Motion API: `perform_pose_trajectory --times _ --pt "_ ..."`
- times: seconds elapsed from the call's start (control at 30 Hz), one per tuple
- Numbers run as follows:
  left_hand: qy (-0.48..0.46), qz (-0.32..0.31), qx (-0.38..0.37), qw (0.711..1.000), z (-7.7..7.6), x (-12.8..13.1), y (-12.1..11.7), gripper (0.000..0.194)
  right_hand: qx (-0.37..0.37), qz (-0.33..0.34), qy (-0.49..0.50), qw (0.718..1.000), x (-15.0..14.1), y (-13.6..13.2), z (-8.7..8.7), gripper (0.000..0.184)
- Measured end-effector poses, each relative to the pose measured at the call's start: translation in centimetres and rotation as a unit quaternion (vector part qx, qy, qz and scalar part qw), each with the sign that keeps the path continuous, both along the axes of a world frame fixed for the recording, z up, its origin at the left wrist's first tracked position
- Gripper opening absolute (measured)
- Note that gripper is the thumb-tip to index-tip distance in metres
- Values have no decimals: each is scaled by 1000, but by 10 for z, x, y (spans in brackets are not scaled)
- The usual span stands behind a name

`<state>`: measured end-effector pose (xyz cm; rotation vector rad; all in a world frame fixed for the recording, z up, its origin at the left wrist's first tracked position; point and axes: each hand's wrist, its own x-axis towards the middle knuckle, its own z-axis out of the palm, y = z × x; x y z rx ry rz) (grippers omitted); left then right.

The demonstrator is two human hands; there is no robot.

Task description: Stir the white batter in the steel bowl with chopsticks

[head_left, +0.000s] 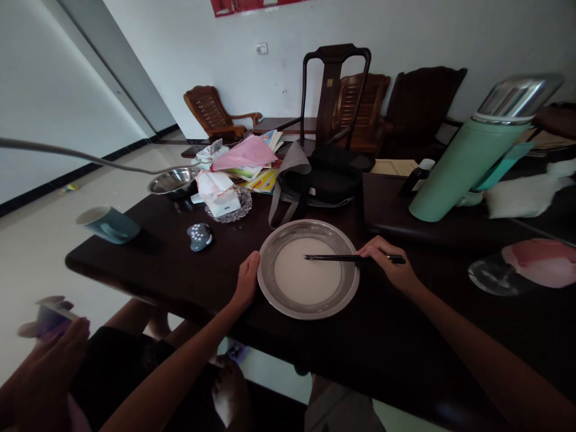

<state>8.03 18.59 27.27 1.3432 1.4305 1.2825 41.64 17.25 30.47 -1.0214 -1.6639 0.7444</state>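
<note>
A round metal bowl stands on the dark wooden table near its front edge, with a milky white liquid in it. My left hand is closed on the bowl's left rim, thumb on top, the other fingers mostly hidden. In my right hand is a pair of dark chopsticks, pinched near the thick end. They lie nearly level across the bowl's right side, and their tips point left over the liquid. Whether the tips touch the liquid I cannot tell.
Left of the bowl are a grey paw-patterned object and a blue mug. Behind are tissues, a steel bowl and a black bag. A green thermos stands right. Another person's hand shows lower left.
</note>
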Motion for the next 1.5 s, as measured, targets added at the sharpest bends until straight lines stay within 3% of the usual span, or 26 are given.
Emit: perform_pose_trajectory --times 0.2,0.4,0.57,0.73,0.83,0.93,1.1,1.2,1.3,1.5 --pt "7 5 0 1000 4 3 -1 45 -4 42 -15 999 -3 -1 1 31" --pt "17 7 4 1000 7 3 -2 46 -6 -8 15 1000 -2 -2 2 36" --pt "10 3 3 1000 7 3 -2 46 6 53 -21 998 -4 -2 -1 29" --pt "9 0 1 1000 6 3 -1 45 6 -5 9 1000 0 -1 0 32" --pt "5 -2 0 1000 5 2 -1 44 -12 19 20 1000 0 -2 1 36" --pt "3 4 1 1000 4 2 -2 45 -7 47 -13 999 -2 -2 0 28" --pt "4 3 -1 1000 4 2 -1 45 -1 1 0 1000 1 0 2 33" --pt "6 5 -2 1000 4 2 -1 45 -5 21 4 1000 0 -1 1 36" --pt "7 9 1 1000 5 3 -1 46 8 46 -27 999 -1 -1 0 28" --pt "-3 3 -6 1000 6 4 -2 45 2 17 2 1000 3 1 3 34"
